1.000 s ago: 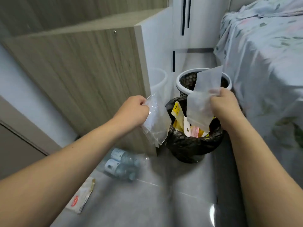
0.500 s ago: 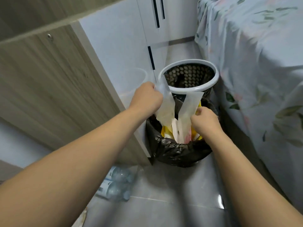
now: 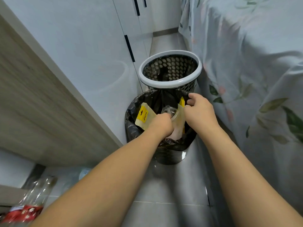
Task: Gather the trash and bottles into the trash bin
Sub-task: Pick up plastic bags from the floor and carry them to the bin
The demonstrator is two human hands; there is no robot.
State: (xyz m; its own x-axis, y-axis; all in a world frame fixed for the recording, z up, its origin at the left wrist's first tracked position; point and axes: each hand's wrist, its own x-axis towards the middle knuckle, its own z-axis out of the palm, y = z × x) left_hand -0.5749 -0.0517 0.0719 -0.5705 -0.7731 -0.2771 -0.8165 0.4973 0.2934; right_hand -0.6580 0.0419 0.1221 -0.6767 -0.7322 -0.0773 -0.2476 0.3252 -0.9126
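Nearest, at the lower left corner, a clear plastic bottle [image 3: 31, 203] with a red label lies on the grey floor tiles [image 3: 164, 210], well behind both hands. Another clear bottle [image 3: 77, 176] with a pale cap lies blurred under the left forearm.

Ahead, the left hand [image 3: 161, 124] reaches into the black-lined trash bin [image 3: 132, 128], fingers curled down among the wrappers; whether they grip anything cannot be told. Just left of its knuckles a yellow-labelled packet [image 3: 144, 115] stands tilted against the liner. The right hand [image 3: 200, 110] hovers over the bin's right rim, fingers loosely bent, its thumb side touching a clear yellow-edged bag [image 3: 179, 117] between the two hands.

Beyond the fingertips stands a white-rimmed perforated basket [image 3: 170, 82], touching the bin, beside the floral bedsheet [image 3: 254, 79].
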